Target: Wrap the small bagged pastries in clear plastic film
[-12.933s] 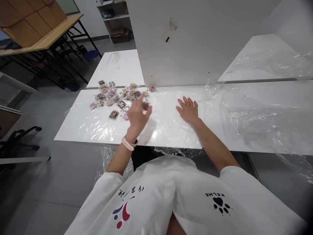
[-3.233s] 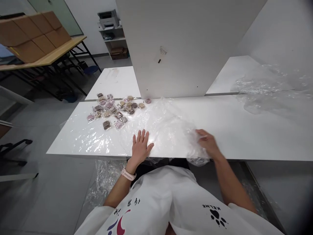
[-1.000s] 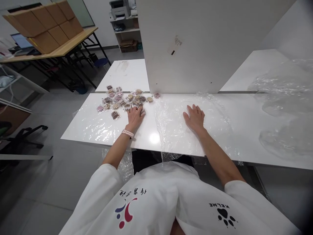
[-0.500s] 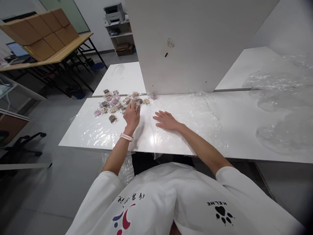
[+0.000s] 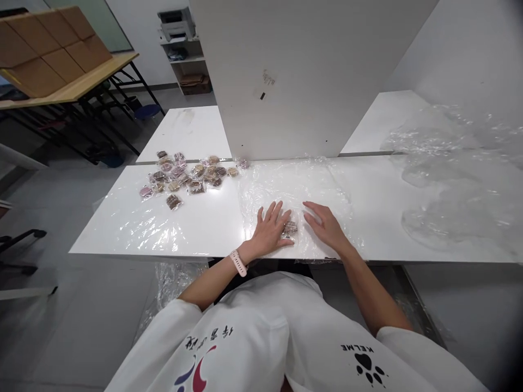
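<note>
A brown snack in a clear wrapper [image 5: 290, 228] lies on a clear plastic sheet [image 5: 278, 182] near the table's front edge. My left hand [image 5: 269, 230], with a pink watch band at the wrist, is open just left of it, fingers spread and thumb reaching below the snack. To its right is my right hand [image 5: 324, 224], open and holding nothing, thumb and fingers apart. Farther left on the white table, several more wrapped snacks [image 5: 196, 187] in brown, tan and pink lie in a loose cluster. One brown wrapped snack [image 5: 174, 202] sits slightly apart, nearer me.
Crumpled clear plastic [image 5: 445, 185] covers the table's right side. A tall white panel [image 5: 294, 76] rises along the back edge. Brown boxes [image 5: 53, 51] stand on a wooden table at the far left, and a printer [image 5: 176, 24] sits on a shelf behind.
My left hand has left the cluster and come right and nearer me; a brown wrapped snack now lies beside it. My right hand has moved right. The view has shifted slightly.
</note>
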The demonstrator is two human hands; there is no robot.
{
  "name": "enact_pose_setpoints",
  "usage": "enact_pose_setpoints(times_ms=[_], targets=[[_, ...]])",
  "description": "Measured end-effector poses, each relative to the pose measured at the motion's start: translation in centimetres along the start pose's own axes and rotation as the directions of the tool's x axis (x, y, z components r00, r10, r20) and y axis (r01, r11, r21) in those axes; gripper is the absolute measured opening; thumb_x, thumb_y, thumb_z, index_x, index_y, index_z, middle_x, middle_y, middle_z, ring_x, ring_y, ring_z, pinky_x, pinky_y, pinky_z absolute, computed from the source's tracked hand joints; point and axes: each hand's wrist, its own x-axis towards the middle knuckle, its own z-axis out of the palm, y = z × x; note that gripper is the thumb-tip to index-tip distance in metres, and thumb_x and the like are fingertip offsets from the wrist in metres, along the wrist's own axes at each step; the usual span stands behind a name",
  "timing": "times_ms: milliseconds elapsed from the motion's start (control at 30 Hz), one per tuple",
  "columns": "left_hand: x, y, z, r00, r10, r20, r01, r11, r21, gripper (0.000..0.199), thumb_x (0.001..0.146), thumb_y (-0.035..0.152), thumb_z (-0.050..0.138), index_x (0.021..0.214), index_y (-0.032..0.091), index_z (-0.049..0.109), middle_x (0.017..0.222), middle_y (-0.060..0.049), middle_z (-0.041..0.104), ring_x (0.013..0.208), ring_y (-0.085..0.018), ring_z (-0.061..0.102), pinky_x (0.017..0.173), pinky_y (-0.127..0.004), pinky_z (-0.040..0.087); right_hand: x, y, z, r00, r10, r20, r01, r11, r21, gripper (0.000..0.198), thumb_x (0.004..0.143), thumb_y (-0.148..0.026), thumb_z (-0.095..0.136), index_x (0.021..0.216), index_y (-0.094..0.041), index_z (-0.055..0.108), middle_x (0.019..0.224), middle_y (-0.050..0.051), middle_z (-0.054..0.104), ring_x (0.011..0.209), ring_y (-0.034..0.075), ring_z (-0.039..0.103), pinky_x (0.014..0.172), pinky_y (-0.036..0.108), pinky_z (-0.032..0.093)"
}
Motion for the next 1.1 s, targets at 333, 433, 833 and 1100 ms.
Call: enact_pose_setpoints(times_ms=[333,433,833,1100], targets=[[-11.7,-2.4,-1.1,0.998,-0.051,-0.021,0.047,0.983,-0.179,0.054,0.092,0.033,0.068,0.142,0.023,0.050,0.163,-0.015,0.038,0.156,-0.029,0.026,0.126,-0.058,0.024,-6.2,-1.8,1.6,0.938,-0.261,0.228,0.300,0.940,-0.161,0.069,0.091,-0.059,0.064,0.153,-0.037,0.045,0.164,0.006,0.036,0.148,0.035,0.035,0.116,0.056,0.038],[-13.2,-3.3,-1.0,0.985,-0.128,-0.114,0.086,0.944,-0.318,0.020,0.099,0.026,0.055,0.116,0.025,0.066,0.143,-0.010,0.063,0.143,-0.025,0.050,0.122,-0.054,0.037,-8.2,-0.6,1.4,0.947,-0.258,0.193,0.290,0.944,-0.158,0.057,0.095,-0.050,0.061,0.150,-0.038,0.048,0.158,0.007,0.045,0.143,0.034,0.043,0.112,0.055,0.043],[-6.9,-4.4,-6.0,0.850,-0.441,-0.288,0.315,0.864,-0.393,0.007,0.091,0.027,0.067,0.085,0.025,0.072,0.091,-0.005,0.061,0.094,-0.021,0.059,0.081,-0.036,0.053,-9.6,0.2,0.6,0.968,-0.228,0.106,0.240,0.963,-0.122,0.039,0.096,-0.045,0.060,0.133,-0.033,0.065,0.141,0.007,0.063,0.129,0.031,0.058,0.105,0.053,0.048],[-3.4,-4.8,-4.5,0.769,-0.630,-0.106,0.585,0.761,-0.279,0.008,0.087,0.020,0.063,0.080,0.022,0.063,0.091,-0.005,0.062,0.090,-0.023,0.060,0.068,-0.034,0.047,-5.7,-0.9,-0.6,0.993,0.120,0.019,-0.120,0.992,-0.046,0.036,0.098,-0.053,0.048,0.083,-0.028,0.070,0.082,0.003,0.074,0.076,0.024,0.069,0.067,0.037,0.052]])
